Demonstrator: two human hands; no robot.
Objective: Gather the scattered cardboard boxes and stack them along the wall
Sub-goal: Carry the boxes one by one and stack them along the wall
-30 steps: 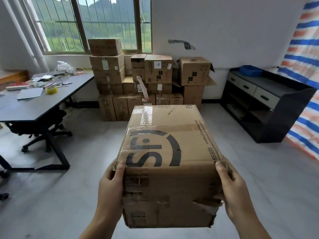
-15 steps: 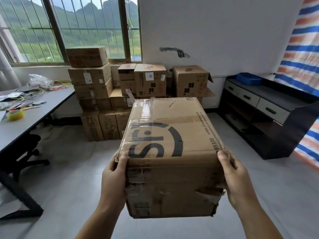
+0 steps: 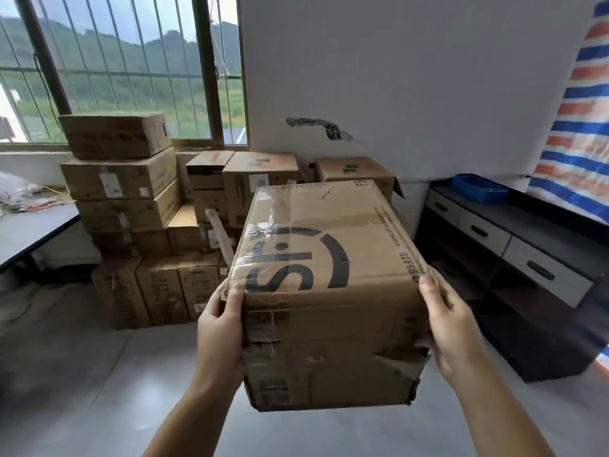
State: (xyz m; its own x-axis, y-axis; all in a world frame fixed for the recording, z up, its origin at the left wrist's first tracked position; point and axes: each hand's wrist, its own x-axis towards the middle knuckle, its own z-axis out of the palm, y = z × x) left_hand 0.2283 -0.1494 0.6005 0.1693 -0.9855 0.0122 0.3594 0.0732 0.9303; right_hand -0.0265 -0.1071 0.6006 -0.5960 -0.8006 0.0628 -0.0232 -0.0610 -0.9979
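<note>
A large brown cardboard box (image 3: 329, 291) with a black printed logo, clear tape and a torn lower right corner is carried in front of me at chest height. My left hand (image 3: 219, 328) grips its near left edge, thumb on top. My right hand (image 3: 449, 324) grips its near right edge, thumb on top. Ahead, a stack of cardboard boxes (image 3: 131, 206) stands against the wall under the window, several layers high on the left. Lower boxes (image 3: 356, 171) sit behind the carried box, partly hidden by it.
A dark desk (image 3: 29, 229) with clutter stands at the left. A black cabinet with grey drawers (image 3: 514, 245) runs along the right, a blue tray (image 3: 479, 189) on top. A striped tarp (image 3: 580, 127) hangs at the far right. Grey floor (image 3: 82, 374) lies open before the stack.
I have walked closer to the stack with the box held the same way; the stacked boxes and cabinet now look larger, and the desk has slid out to the left.
</note>
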